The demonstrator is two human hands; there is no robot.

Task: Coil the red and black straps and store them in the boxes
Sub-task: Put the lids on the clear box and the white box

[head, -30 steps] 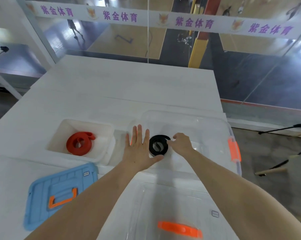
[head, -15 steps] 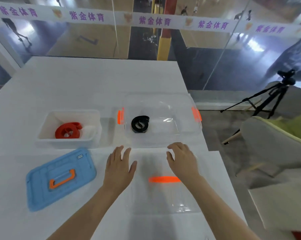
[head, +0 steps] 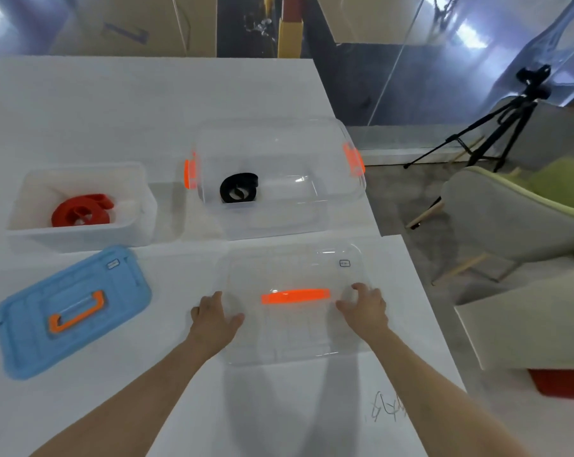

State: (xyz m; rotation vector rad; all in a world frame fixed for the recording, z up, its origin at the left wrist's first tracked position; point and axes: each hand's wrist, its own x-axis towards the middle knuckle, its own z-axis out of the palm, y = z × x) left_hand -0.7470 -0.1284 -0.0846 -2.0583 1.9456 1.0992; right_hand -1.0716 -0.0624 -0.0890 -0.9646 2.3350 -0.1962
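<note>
So we've got both hands on the clear lid (head: 292, 328), which lies flat on the white surface (head: 114, 110) right in front of us. Our left hand (head: 214, 319) is at the lid's left edge, fingers bent down over it and thumb lying on top. Our right hand (head: 366, 308) is at the lid's right side with its fingers curled onto the plastic. Both grips are narrow and closed on the lid, one either side of its orange handle (head: 295, 296).

Just beyond the lid sits the clear box (head: 312, 222) with its orange side latches. It's open on top, and the black strap (head: 239, 192) is coiled up inside, toward its left end. Beyond the lid and off to the left is the white box (head: 81, 239), also uncovered, with the red strap (head: 81, 212) rolled up in it and its loose end sticking out a bit. Directly left of the clear lid, a little apart from it, the blue lid (head: 71, 308) lies at an angle, orange handle up.

Off the surface, to the right of the lid, there's a tripod (head: 496, 127) and a pale chair (head: 510, 219).
</note>
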